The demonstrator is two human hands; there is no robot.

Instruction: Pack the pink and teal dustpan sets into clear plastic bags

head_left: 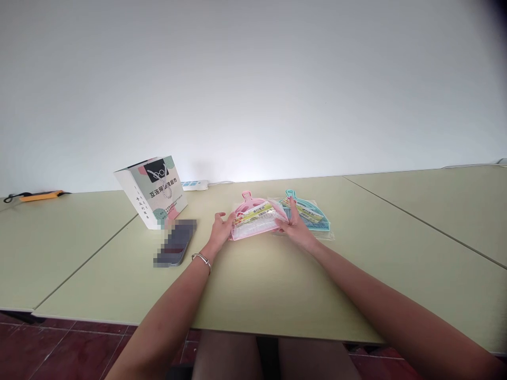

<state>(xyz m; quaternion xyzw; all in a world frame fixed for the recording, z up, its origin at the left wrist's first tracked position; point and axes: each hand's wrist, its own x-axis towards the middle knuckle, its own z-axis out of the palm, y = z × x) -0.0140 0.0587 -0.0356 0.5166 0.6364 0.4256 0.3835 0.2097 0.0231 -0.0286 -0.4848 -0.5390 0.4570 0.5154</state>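
A small pink dustpan (257, 228) in clear plastic wrap, with a printed yellow-green label across it, is held between my two hands. My left hand (222, 230) grips its left edge, and a metal bangle circles that wrist. At the opposite edge, my right hand (296, 228) has its thumb and fingers closed on the pink pack. Just behind and to the right lies a similar teal dustpan (320, 226), also wrapped and labelled. The pink pack and my right hand cover part of the teal one.
A printed paper bag (168, 195) with a rope handle stands on the pale table (269, 295), left of my hands. In front of it lies a dark phone (182, 240), partly pixelated. A white power strip (196, 185) and an orange object (41, 196) rest near the wall.
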